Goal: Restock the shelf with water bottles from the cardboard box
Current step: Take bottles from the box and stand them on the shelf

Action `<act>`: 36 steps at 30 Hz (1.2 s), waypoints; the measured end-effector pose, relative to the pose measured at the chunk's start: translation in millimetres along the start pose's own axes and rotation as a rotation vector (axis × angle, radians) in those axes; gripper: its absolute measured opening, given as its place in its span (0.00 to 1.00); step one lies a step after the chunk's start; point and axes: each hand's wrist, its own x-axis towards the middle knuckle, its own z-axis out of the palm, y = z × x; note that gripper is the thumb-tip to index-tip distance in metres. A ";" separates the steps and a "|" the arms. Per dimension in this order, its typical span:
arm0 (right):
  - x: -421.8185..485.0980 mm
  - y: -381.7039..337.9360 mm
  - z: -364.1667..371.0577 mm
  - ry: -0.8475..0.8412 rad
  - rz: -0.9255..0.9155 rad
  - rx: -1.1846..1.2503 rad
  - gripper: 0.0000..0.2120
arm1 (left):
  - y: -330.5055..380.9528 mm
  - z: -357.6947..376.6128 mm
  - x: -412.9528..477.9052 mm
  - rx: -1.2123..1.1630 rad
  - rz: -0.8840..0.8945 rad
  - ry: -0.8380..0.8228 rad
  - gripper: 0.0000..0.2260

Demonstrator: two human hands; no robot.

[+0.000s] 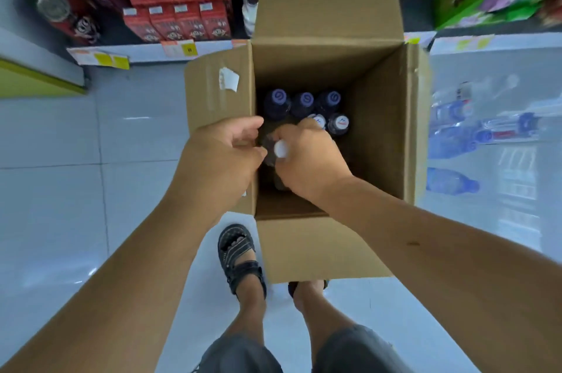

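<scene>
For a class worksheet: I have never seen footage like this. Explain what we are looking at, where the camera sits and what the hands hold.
No machine here: a person wears one camera on the head, looking down at their own arms. An open cardboard box stands on the tiled floor before a shelf. Purple-capped bottles stand upright inside it. The left hand and the right hand both curl round a white-capped bottle in the box. At the right lie loose bottles, blurred.
</scene>
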 end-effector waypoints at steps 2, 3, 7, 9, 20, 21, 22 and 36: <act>-32.2 -22.0 -50.4 0.062 -0.058 0.011 0.15 | 17.9 -7.0 -24.9 0.046 -0.008 -0.031 0.23; -49.3 -34.6 -76.5 0.094 -0.085 0.018 0.14 | 29.8 -11.8 -40.0 0.053 0.000 -0.064 0.24; -126.1 -94.7 -199.6 0.189 -0.127 0.094 0.12 | 101.9 -38.3 -113.1 0.059 0.124 -0.203 0.33; -167.3 -127.2 -266.5 0.216 -0.129 0.147 0.11 | 149.7 -53.8 -153.8 0.036 0.225 -0.232 0.35; -346.1 -283.7 -513.9 0.606 -0.367 0.288 0.09 | 374.7 -153.3 -346.3 -0.123 0.742 -0.191 0.27; -356.6 -292.7 -524.1 0.657 -0.380 0.322 0.11 | 389.7 -162.7 -359.7 -0.124 0.786 -0.193 0.26; -366.3 -299.6 -531.3 0.707 -0.396 0.370 0.14 | 402.9 -171.5 -372.0 -0.128 0.815 -0.196 0.26; -401.5 -366.7 -522.7 0.644 -0.442 0.719 0.23 | 504.0 -259.0 -462.2 -0.403 0.939 -0.369 0.11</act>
